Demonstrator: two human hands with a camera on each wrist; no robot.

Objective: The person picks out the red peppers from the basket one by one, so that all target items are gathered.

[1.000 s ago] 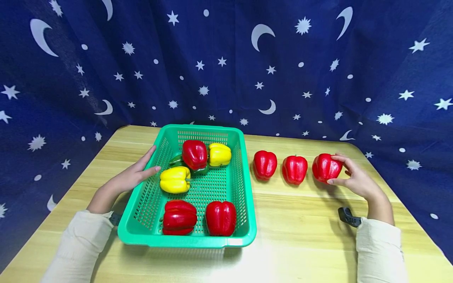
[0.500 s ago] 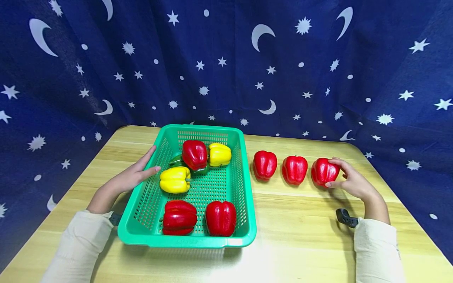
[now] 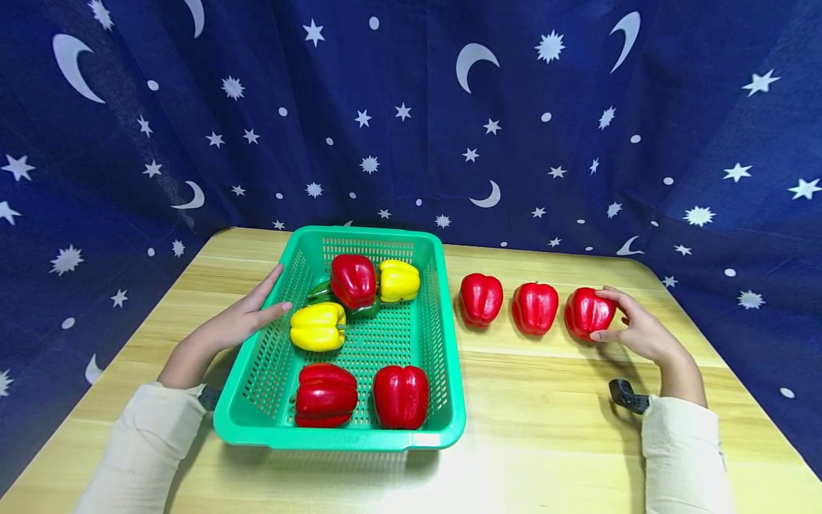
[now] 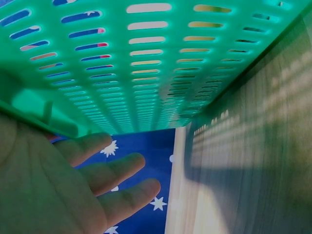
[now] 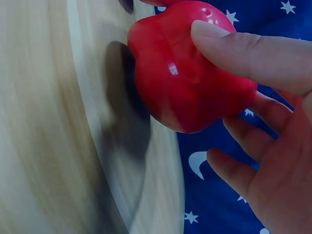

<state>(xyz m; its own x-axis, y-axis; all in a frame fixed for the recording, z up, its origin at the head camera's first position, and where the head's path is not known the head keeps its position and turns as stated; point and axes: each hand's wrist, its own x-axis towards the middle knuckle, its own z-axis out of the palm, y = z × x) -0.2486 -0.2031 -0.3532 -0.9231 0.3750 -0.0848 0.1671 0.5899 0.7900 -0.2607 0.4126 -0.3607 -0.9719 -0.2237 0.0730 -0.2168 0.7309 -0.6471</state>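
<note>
"Where does the outermost red pepper (image 3: 587, 314) lie against the right grip (image 3: 647, 334)?"

"To the person's left of it, out at the fingertips, with the palm well apart from it"

"Is it really held?"

"Yes, grasped: the thumb lies on one face and fingers reach round the opposite side. In the right wrist view the lowest finger stands clear of it"

"Is it touching the surface (image 3: 546, 428)?"

"It is low there, its shadow just beside it; whether the base touches, I cannot tell. It ends a row of three, near the middle red pepper (image 3: 535, 308), with the inner red pepper (image 3: 481, 300) beyond that"

"And the left grip (image 3: 234, 321)?"

"Released, fingers stretched along the outside of the green basket (image 3: 451, 321), thumb over its left rim"

"What lies nearest to that thumb?"

"The front yellow pepper (image 3: 317, 327), inside the basket. Behind it are a dark red pepper (image 3: 353, 280), a green pepper (image 3: 369, 309) partly hidden by that one, and the rear yellow pepper (image 3: 399, 281)"
</note>
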